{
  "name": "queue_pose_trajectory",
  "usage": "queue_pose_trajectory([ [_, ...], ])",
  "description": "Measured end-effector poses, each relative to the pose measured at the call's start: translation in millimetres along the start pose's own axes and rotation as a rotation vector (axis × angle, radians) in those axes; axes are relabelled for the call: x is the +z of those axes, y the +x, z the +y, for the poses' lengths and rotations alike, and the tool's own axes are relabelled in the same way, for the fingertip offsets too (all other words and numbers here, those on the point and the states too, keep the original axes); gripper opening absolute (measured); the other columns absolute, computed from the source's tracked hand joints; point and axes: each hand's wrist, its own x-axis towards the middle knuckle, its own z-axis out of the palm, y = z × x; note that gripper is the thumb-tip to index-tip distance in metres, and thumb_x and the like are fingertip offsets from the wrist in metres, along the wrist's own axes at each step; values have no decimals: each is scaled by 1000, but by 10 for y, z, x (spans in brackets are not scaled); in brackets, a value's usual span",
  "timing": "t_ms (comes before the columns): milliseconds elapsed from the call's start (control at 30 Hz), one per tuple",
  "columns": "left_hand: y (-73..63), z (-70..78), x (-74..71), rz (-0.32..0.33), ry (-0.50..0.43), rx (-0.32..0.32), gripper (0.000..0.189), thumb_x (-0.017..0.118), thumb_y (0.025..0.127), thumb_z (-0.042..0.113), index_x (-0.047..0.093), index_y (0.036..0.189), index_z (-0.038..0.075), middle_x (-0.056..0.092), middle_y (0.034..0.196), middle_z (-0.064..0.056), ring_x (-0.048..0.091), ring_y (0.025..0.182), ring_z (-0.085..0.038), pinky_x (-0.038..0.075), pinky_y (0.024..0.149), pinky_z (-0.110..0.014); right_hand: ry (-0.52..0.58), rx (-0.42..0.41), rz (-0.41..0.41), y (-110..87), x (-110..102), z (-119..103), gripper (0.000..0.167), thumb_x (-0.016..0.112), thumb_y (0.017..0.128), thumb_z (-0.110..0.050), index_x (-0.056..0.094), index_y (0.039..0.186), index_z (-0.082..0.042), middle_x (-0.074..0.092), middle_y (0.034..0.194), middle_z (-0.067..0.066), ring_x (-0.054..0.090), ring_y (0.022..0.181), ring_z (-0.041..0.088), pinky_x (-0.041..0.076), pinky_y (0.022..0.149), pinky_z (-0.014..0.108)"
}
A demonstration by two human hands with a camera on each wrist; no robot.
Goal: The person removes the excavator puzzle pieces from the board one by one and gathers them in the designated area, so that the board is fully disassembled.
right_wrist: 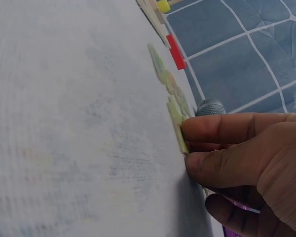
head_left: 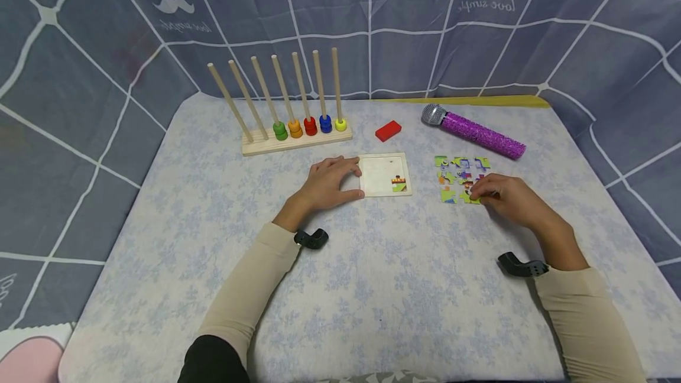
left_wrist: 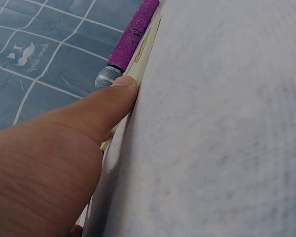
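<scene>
My left hand (head_left: 331,185) rests at the left edge of a shallow, pale wooden puzzle tray (head_left: 378,176). Thumb and forefinger are spread apart along that edge; the left wrist view shows the thumb (left_wrist: 116,94) against it. One picture piece (head_left: 399,184) lies in the tray's lower right corner. To the right, several loose jigsaw pieces (head_left: 447,178) lie in rows on the table. My right hand (head_left: 505,197) pinches a green puzzle piece (right_wrist: 176,123) at the near right of these rows, between thumb and forefinger. Its fingers partly cover neighbouring pieces.
Behind the tray stands a wooden peg rack (head_left: 298,143) with coloured rings on several of its tall rods. A red block (head_left: 388,130) lies right of it. A glittery purple microphone (head_left: 481,135) lies behind the pieces. Dark, white-lined cloth (head_left: 340,10) borders the table (head_left: 393,288).
</scene>
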Motion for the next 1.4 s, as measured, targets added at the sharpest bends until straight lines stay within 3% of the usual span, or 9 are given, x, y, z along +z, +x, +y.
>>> queue_pose_trajectory([
  [67,1,0,-1,0,1,0,41,66,94,53,59,124,27,35,161,2,26,146,-31,20,110,-57,-4,-8,2,2,8,-5,27,74,78,20,78,93,-3,71,100,9,67,96,31,49,79,24],
  [267,-6,10,-16,-1,0,4,41,66,94,53,59,124,26,36,161,2,27,146,-31,20,110,-57,-12,10,-12,14,15,-17,26,73,80,19,77,94,-3,70,102,12,66,99,35,52,80,50],
  [533,-3,2,-11,-6,-1,8,41,66,94,54,57,124,27,34,162,3,26,146,-31,21,109,-57,5,40,-14,12,17,-19,27,73,81,19,77,95,-4,71,104,14,63,106,40,50,85,56],
  [767,-6,-7,-13,-10,-2,3,41,66,94,54,57,124,27,34,162,3,26,147,-30,20,110,-57,32,29,-25,-15,-37,-33,27,72,84,17,75,101,-4,71,109,13,66,99,33,54,80,47],
  [1033,30,-10,-25,-2,8,19,42,66,94,55,57,125,27,34,162,4,26,146,-30,21,109,-57,38,-30,54,46,-101,-81,20,74,88,7,72,103,-7,69,101,2,62,86,15,49,73,27],
  [1233,25,-10,-28,8,4,14,41,67,94,53,58,123,26,35,161,3,26,147,-30,20,110,-57,69,-95,-63,341,13,-254,15,73,91,1,72,104,-7,69,100,1,65,90,18,52,76,39],
  [1400,2,-2,-17,5,-21,12,41,68,93,53,59,123,26,36,161,3,25,147,-30,20,110,-56,81,-117,-182,651,153,-497,17,70,94,0,71,111,-4,68,110,7,63,108,29,49,90,48],
])
